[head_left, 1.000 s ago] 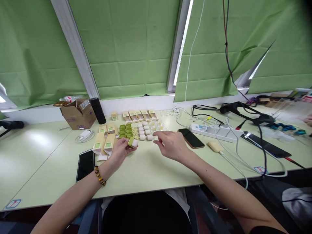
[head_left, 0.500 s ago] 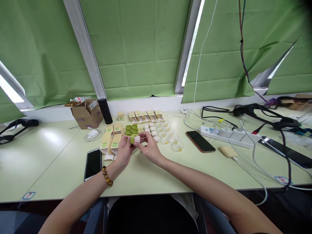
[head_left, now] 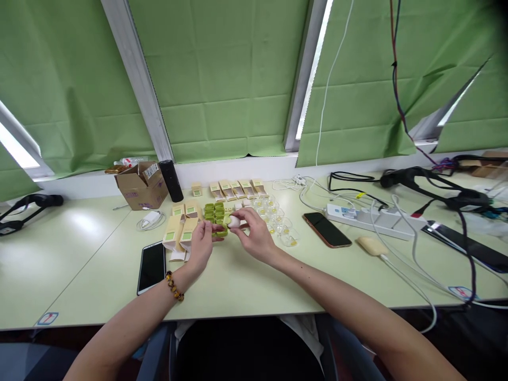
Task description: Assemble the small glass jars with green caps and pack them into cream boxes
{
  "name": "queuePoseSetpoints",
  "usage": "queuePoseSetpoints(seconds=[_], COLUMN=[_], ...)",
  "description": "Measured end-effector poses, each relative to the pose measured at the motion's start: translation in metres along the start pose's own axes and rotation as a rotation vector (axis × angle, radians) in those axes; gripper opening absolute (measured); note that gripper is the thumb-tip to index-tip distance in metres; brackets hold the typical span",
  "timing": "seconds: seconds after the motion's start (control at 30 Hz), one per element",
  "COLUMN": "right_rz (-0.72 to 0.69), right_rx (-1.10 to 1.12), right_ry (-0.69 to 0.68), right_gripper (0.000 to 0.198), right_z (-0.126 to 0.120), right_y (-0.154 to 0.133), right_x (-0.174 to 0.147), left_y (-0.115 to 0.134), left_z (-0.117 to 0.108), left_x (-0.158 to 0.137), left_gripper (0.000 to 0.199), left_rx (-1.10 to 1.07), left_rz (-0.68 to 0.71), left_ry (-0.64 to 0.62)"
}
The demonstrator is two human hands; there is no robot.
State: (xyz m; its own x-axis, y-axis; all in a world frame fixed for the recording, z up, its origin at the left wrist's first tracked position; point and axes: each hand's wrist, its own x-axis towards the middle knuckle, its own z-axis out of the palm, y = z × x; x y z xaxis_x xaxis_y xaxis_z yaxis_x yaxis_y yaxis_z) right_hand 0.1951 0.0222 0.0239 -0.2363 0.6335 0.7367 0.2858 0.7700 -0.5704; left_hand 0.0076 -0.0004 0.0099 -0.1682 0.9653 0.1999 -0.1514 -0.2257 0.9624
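Note:
My left hand (head_left: 201, 242) is closed on a small green case (head_left: 222, 231) at its fingertips. Between thumb and fingers, my right hand (head_left: 254, 234) grips a white rounded piece (head_left: 234, 221) with a pale green part on its left side. The two pieces are close together; whether they touch I cannot tell. Just behind them stand rows of green cases (head_left: 214, 207). More white pieces (head_left: 246, 202) lie beyond my right hand, partly hidden by it. Clear plastic cups (head_left: 284, 230) with yellowish bits are to its right. Open cream cartons (head_left: 173, 233) stand left of my left hand.
Further cartons (head_left: 238, 190) line the back. A phone (head_left: 152, 267) lies at left, another phone (head_left: 327, 230) at right beside a white power strip (head_left: 373, 221) with trailing cables. A cardboard box (head_left: 142, 186) and a black cylinder (head_left: 171, 181) stand back left.
My right hand has shifted right with the white piece, which was inside a green band between both hands. The white piece is now tilted and apart from my left fingers.

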Motion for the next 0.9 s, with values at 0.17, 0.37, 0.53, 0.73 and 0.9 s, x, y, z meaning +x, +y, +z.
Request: queuePoseSetpoints(seconds=[0.17, 0.37, 0.53, 0.73, 0.9], right_rz=[-0.216, -0.356, -0.391, -0.41, -0.327], right_rx=[-0.325, -0.517, -0.561, -0.498, -0.41], right_ry=[-0.022, -0.048, -0.08, -0.047, 0.0], right_gripper=[0.026, 0.025, 0.023, 0.033, 0.046], right_z=[-0.004, -0.003, -0.007, -0.009, -0.011], right_y=[0.006, 0.007, 0.005, 0.011, 0.014], right_x=[-0.008, -0.017, -0.018, -0.019, -0.02], left_y=[-0.002, 0.007, 0.009, 0.009, 0.012], left_z=[0.0, 0.003, 0.002, 0.003, 0.006], left_x=[-0.001, -0.015, -0.02, -0.017, -0.014], left_gripper=[0.027, 0.037, 0.043, 0.036, 0.044], left_rx=[0.062, 0.193, 0.343, 0.225, -0.015], left_rz=[0.101, 0.228, 0.258, 0.224, 0.075], left_ry=[0.033, -0.154, -0.219, -0.255, -0.29])
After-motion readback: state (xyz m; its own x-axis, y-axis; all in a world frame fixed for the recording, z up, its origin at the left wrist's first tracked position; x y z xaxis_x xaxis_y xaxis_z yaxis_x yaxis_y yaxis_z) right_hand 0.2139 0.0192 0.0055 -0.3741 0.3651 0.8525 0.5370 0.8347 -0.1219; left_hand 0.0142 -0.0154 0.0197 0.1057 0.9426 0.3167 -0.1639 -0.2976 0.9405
